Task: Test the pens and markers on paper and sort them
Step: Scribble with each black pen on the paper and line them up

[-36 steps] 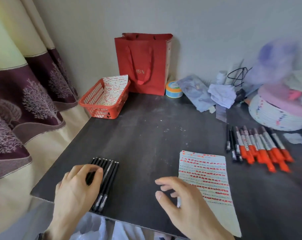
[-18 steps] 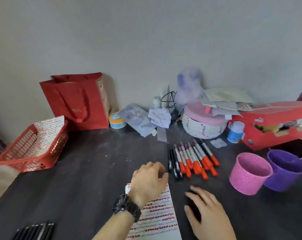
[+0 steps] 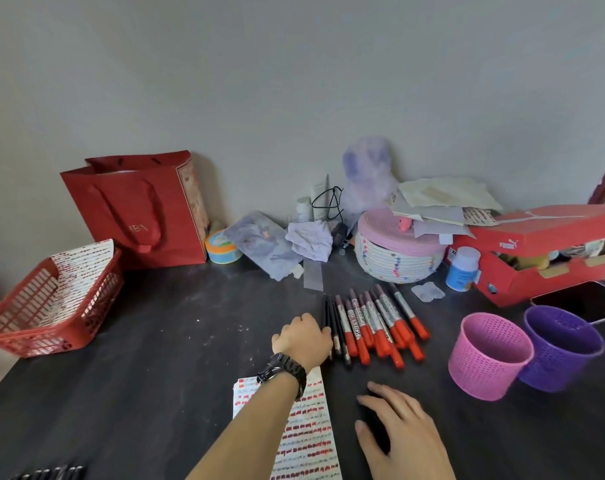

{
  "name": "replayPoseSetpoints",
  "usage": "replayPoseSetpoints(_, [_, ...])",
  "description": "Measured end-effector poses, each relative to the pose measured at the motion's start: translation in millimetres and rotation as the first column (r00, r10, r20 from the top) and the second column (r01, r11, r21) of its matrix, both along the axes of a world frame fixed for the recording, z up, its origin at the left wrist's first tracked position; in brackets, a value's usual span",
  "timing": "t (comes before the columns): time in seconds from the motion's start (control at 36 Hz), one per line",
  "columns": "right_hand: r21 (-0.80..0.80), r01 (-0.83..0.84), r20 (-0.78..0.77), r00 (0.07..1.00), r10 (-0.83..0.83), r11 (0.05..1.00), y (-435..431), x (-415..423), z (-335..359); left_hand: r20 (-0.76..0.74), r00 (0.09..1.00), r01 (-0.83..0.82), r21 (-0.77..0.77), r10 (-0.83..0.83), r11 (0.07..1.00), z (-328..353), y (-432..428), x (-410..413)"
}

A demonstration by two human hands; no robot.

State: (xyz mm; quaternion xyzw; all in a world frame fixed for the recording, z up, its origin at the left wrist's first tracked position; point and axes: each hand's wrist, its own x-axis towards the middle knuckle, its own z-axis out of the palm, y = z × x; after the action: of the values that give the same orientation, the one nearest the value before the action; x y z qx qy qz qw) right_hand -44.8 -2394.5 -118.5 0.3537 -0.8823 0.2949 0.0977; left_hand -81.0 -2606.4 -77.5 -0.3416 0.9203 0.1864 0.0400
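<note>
Left hand (image 3: 302, 339) has moved further right since half a second ago, fingers curled at the thin black pens (image 3: 332, 323); grip unclear. Right hand (image 3: 401, 431) flat, open, empty. Red-capped markers (image 3: 380, 323) fanned just right. Striped paper (image 3: 308, 438) near edge. Bare table (image 3: 176, 341) left.

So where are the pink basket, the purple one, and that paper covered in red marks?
pink basket (image 3: 486, 362): head view, on its perforated front wall.
purple basket (image 3: 564, 355): head view, on its front wall, right of the pink one.
paper with red marks (image 3: 309, 441): head view, on its marked face below the forearm.
</note>
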Motion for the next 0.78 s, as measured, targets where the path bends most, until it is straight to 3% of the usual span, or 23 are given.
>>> replayPoseSetpoints(0.14, [0.011,0.022,0.078,0.997,-0.023,1.000,0,3,3,-0.008,1.000,0.009,0.055,-0.009,0.998,5,-3,1])
replayPoseSetpoints(0.28, [0.046,-0.006,0.088,0.996,0.002,0.999,2,2,0,0.074,0.997,0.032,-0.149,-0.022,0.988,8,5,1])
replayPoseSetpoints(0.36, [0.054,-0.002,0.137,0.991,-0.006,0.999,2,4,-2,0.079,0.997,0.030,-0.152,-0.018,0.988,11,5,1])
replayPoseSetpoints(0.42, [0.034,0.018,0.134,0.991,-0.023,0.999,1,4,-1,0.014,1.000,-0.006,-0.075,0.007,0.997,15,-1,3])
replayPoseSetpoints(0.5, [0.053,0.019,0.160,0.987,-0.028,0.998,2,2,-2,-0.177,0.983,-0.023,0.179,0.055,0.984,22,-11,15])
replayPoseSetpoints(0.58, [0.019,0.054,0.175,0.983,-0.056,0.998,2,0,0,-0.408,0.905,0.052,0.389,0.122,0.920,28,-12,43])
replayPoseSetpoints(0.69, [-0.098,0.101,0.218,0.973,-0.078,0.990,-2,4,13,-0.603,0.788,0.178,0.416,0.124,0.892,37,-1,97])
replayPoseSetpoints(0.78, [-0.246,0.145,0.536,0.844,0.010,0.958,0,21,36,-0.659,0.752,0.304,0.374,0.020,0.877,40,17,145])
